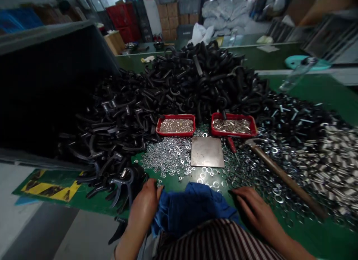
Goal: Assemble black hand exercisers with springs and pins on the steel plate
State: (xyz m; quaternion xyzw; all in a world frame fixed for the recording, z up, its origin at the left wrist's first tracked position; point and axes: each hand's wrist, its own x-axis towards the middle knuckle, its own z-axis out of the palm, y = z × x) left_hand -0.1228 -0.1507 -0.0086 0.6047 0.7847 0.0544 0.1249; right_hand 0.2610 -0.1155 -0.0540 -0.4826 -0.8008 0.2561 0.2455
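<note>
Sweeping from the left, a large black bin [41,88] sits tilted with its open mouth toward the bench, and black U-shaped shackles [120,114] spill from it into a heap that climbs behind the work area. Just right of the lowest shackles, the left hand [142,208] rests at the near edge of the green bench [321,241], its fingers [152,187] curled and bunched against a rumpled blue cloth [192,208]. Whether they pinch the cloth or only press on it, I cannot tell. The cloth lies between both hands, its longer side running left to right across the person's front, and the left hand is the nearer, touching its left edge. Beyond it sit two red trays [175,125] of small silver parts, with loose steel washers [167,157] scattered around a square steel plate [207,152]. The right hand [257,211] lies palm down with its fingers [246,196] spread wide, their tips just beside the cloth's right edge and not clearly touching it. Farther right, a wooden-handled hammer [282,174] lies diagonally, its head near the plate and its handle slanting down past the right hand, well clear of the fingers
</note>
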